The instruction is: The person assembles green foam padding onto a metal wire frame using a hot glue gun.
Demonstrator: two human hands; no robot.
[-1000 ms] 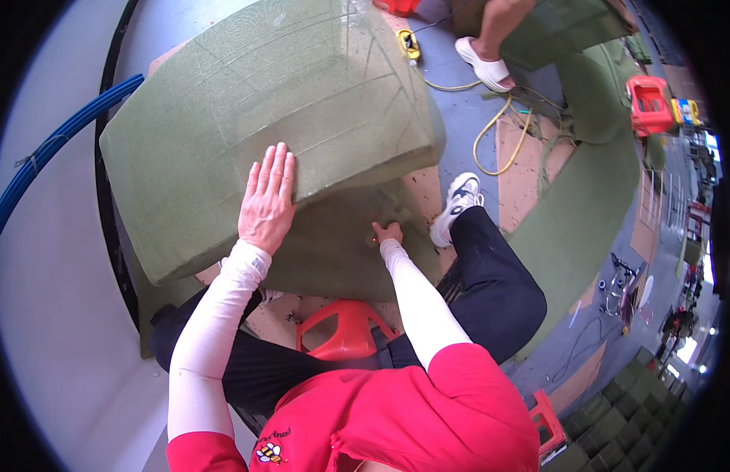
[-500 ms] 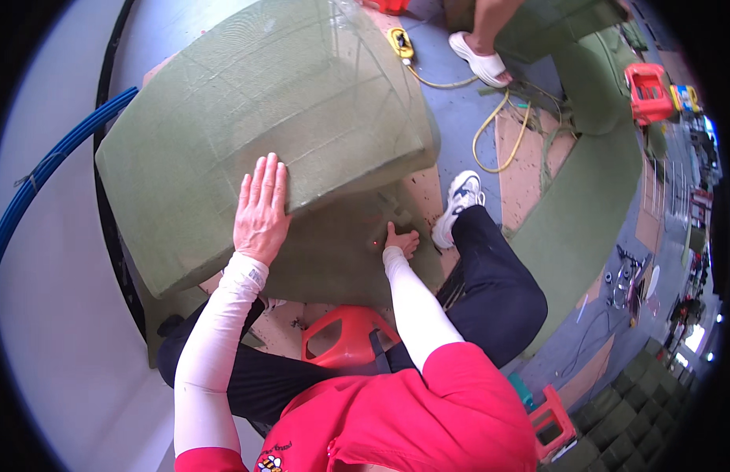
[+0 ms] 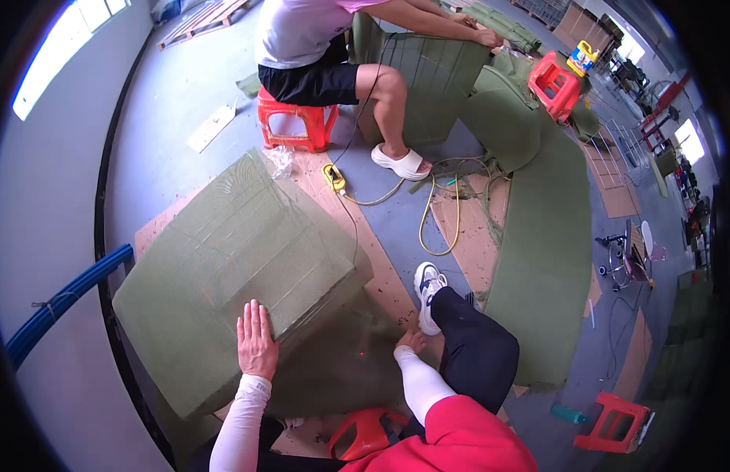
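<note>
A large block (image 3: pixel 239 259) with a dull green, mesh-like surface and faint straight lines lies in front of me. My left hand (image 3: pixel 257 346) rests flat near its front edge, fingers straight and side by side. Below that edge, a darker green sheet or face (image 3: pixel 333 366) spreads toward me, with a small red light spot on it. My right hand (image 3: pixel 411 341) is low at the right border of this darker green, beside my white sneaker (image 3: pixel 429 295). Its fingers are small and partly hidden, so I cannot make out whether they grip the border.
Ahead, another person sits on a red stool (image 3: pixel 298 122), hands on another green piece (image 3: pixel 428 86). A yellow power socket (image 3: pixel 333 177) and its cord lie on the floor. To my right stretches a long green sheet (image 3: pixel 542 275). Blue tubing (image 3: pixel 62 303) is at left, a red stool (image 3: pixel 612 422) at lower right.
My view has lifted, bringing the seated person into sight. My left hand stays flat on the block. The right hand has moved outward to the right border of the darker green.
</note>
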